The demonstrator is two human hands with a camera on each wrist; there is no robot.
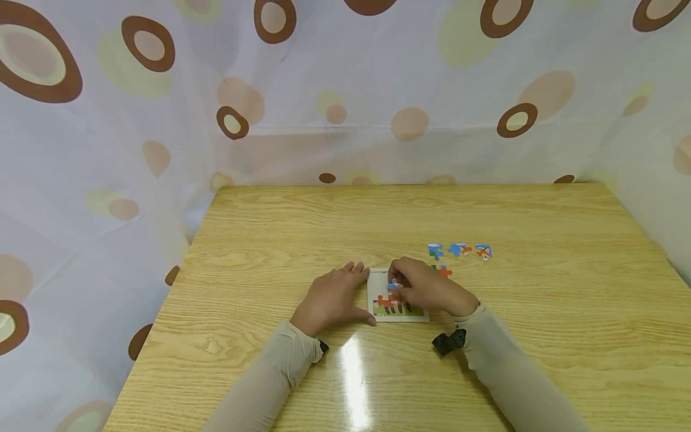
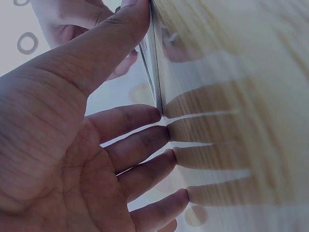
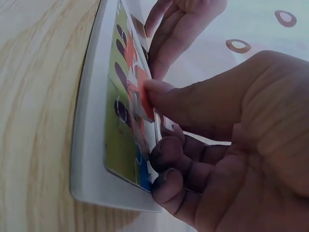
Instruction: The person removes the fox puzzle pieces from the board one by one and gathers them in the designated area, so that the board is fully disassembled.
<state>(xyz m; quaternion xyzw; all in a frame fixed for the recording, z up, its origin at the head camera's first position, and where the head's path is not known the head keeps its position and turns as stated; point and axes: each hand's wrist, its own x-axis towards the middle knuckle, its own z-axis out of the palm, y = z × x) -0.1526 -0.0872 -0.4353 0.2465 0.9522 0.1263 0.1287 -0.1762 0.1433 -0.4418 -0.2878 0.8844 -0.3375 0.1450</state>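
Observation:
A small white puzzle tray (image 1: 402,319) lies on the wooden table, its lower part filled with joined pieces (image 1: 384,306) showing an orange animal on green. My left hand (image 1: 333,298) rests at the tray's left side, fingers spread and fairly straight; in the left wrist view the fingertips (image 2: 153,114) touch the table beside the tray edge. Over the tray, my right hand (image 1: 426,287) pinches a puzzle piece (image 1: 396,284) with blue and orange on it. In the right wrist view the thumb presses that orange piece (image 3: 144,92) near the joined ones; its far side is hidden.
Loose puzzle pieces lie beyond the tray to the right: a blue-green one (image 1: 434,250), a blue one with orange (image 1: 459,249), another (image 1: 483,251), and an orange one (image 1: 444,271) partly behind my right hand. A spotted curtain (image 1: 378,84) hangs behind the table.

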